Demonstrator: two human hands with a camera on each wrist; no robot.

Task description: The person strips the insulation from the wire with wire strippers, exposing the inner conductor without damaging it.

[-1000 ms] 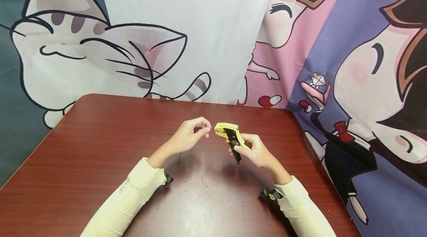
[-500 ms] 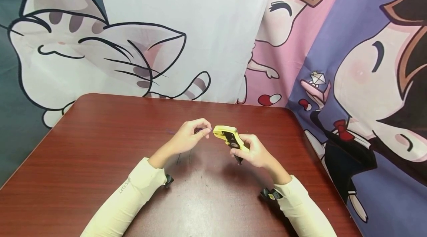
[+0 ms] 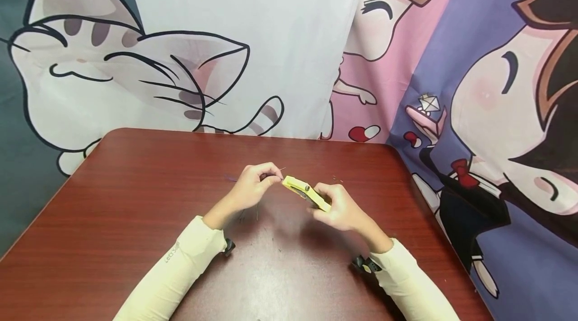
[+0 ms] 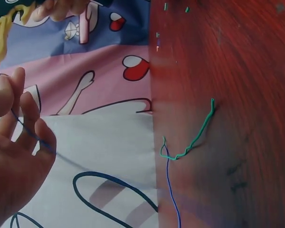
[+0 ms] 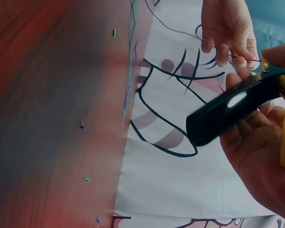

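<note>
My left hand (image 3: pixel 255 185) pinches a thin blue wire (image 4: pixel 26 128) between thumb and fingertips. In the left wrist view the wire trails back across the other fingers. My right hand (image 3: pixel 340 209) grips a yellow-and-black wire stripper (image 3: pixel 295 186), turned so its yellow top edge faces up in the head view. The stripper's nose is right at the left fingertips, and the wire's end runs into the yellow nose in the left wrist view. A black handle (image 5: pixel 232 111) of the stripper shows in the right wrist view, with fingers wrapped beneath it.
On the reddish-brown table (image 3: pixel 149 200) lie a green wire (image 4: pixel 199 135) and another blue wire (image 4: pixel 171 190), overlapping near their ends. Small insulation scraps (image 5: pixel 87 179) are scattered about. A printed cartoon cloth (image 3: pixel 289 50) hangs behind the table's far edge.
The wire stripper has tilted over, hiding its black handle in the head view, and its nose has come left to the left fingertips. The left hand has barely moved.
</note>
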